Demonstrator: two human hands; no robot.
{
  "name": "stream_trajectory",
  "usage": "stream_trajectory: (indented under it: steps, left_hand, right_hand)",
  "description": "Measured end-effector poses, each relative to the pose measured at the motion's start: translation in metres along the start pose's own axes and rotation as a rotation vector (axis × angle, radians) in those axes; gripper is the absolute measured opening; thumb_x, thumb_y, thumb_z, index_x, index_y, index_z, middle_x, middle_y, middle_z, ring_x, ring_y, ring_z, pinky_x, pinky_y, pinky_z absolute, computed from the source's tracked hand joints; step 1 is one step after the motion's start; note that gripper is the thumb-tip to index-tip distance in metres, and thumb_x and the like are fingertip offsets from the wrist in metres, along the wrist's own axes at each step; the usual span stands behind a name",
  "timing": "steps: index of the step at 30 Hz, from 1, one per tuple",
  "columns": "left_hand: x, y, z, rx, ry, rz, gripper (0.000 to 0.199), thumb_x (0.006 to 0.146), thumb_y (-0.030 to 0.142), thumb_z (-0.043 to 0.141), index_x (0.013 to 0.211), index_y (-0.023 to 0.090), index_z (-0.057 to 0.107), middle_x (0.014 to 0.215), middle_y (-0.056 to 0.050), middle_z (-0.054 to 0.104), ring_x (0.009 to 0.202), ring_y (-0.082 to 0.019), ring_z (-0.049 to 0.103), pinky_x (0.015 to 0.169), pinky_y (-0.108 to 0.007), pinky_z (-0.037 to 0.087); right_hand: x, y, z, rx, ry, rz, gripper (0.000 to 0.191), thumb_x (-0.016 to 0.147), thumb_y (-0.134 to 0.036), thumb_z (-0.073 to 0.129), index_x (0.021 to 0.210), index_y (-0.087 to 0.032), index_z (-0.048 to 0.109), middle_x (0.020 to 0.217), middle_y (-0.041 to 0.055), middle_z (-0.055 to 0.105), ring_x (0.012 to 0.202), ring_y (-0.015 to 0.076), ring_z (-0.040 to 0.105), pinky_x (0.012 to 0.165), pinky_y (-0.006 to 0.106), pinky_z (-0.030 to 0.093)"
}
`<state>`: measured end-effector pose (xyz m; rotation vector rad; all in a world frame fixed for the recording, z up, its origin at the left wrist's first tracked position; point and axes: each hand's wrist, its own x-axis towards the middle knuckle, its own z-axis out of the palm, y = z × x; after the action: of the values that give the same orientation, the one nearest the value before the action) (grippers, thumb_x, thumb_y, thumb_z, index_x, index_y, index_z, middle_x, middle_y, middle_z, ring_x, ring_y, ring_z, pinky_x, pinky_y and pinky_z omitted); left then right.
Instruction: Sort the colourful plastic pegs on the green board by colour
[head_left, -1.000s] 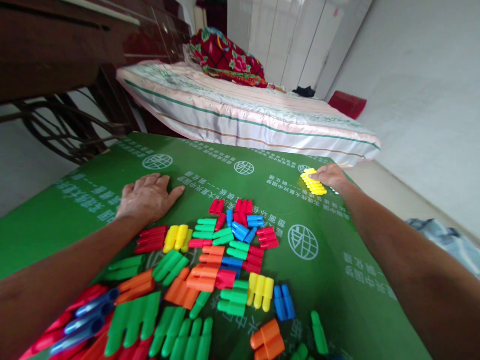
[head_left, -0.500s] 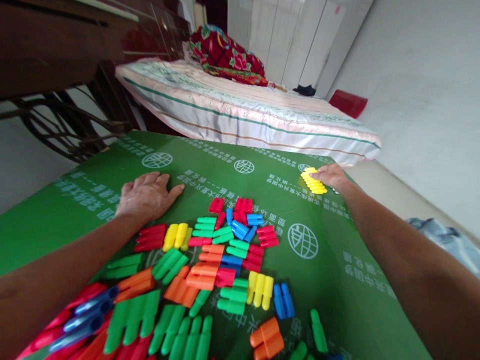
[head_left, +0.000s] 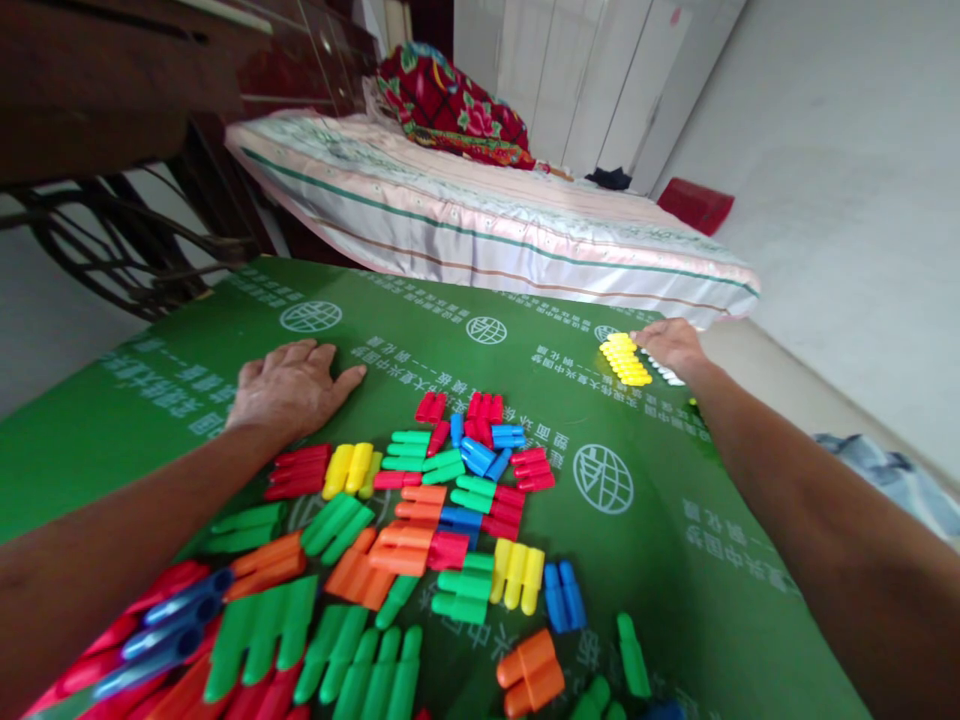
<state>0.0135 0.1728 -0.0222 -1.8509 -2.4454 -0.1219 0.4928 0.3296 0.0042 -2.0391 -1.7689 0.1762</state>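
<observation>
My left hand (head_left: 289, 388) lies flat on the green board at the left, fingers spread, holding nothing. Over at the far right edge of the board, my right hand (head_left: 671, 343) is beside a row of yellow pieces (head_left: 625, 359), its fingers stretched toward them. White pieces (head_left: 664, 369) show just under that hand. Between my arms lie many loose plastic pieces: red ones (head_left: 298, 471) near my left wrist, a yellow triple (head_left: 517, 576), a blue pair (head_left: 564, 596), an orange pair (head_left: 530, 673) and green ones (head_left: 262, 636).
The green board (head_left: 450, 370) has white printed writing and globe marks. Behind it stands a bed (head_left: 480, 230) with a red floral blanket (head_left: 457, 110). Dark furniture with a metal frame is at the left. A red object (head_left: 695, 205) sits by the wall.
My right hand has shifted slightly right, off the yellow row, and its fingers have straightened. More of the white pieces now shows. My left hand stays in place.
</observation>
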Motion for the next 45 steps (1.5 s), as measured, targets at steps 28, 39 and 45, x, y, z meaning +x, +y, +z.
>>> stream_trajectory:
  steps: [28, 39, 45]
  left_hand:
    - [0.003, -0.004, 0.005, 0.026, 0.009, 0.004, 0.070, 0.087, 0.065, 0.019, 0.131, 0.016, 0.043, 0.146, -0.015, 0.038, 0.133, -0.034, 0.035, 0.108, -0.057, 0.033]
    - [0.001, -0.001, 0.003, 0.026, 0.011, -0.003, 0.068, 0.087, 0.064, 0.020, 0.130, 0.016, 0.044, 0.145, -0.014, 0.039, 0.133, -0.034, 0.035, 0.108, -0.057, 0.033]
    - [0.002, -0.001, 0.004, 0.025, 0.010, 0.001, 0.071, 0.087, 0.065, 0.018, 0.131, 0.015, 0.043, 0.145, -0.015, 0.039, 0.133, -0.035, 0.036, 0.108, -0.057, 0.034]
  right_hand:
    - [-0.004, -0.019, 0.020, -0.163, -0.015, -0.002, 0.034, 0.068, -0.041, 0.071, 0.094, -0.019, 0.067, 0.095, 0.0076, 0.070, 0.089, 0.0253, 0.064, 0.072, 0.031, 0.048]
    - [-0.004, -0.016, 0.023, -0.162, 0.012, -0.012, 0.036, 0.067, -0.041, 0.070, 0.096, -0.021, 0.069, 0.096, 0.0078, 0.071, 0.090, 0.0261, 0.066, 0.074, 0.031, 0.049]
    - [-0.003, -0.013, 0.025, -0.134, 0.006, -0.014, 0.041, 0.067, -0.042, 0.068, 0.102, -0.020, 0.068, 0.097, 0.0075, 0.071, 0.090, 0.0262, 0.065, 0.076, 0.032, 0.049]
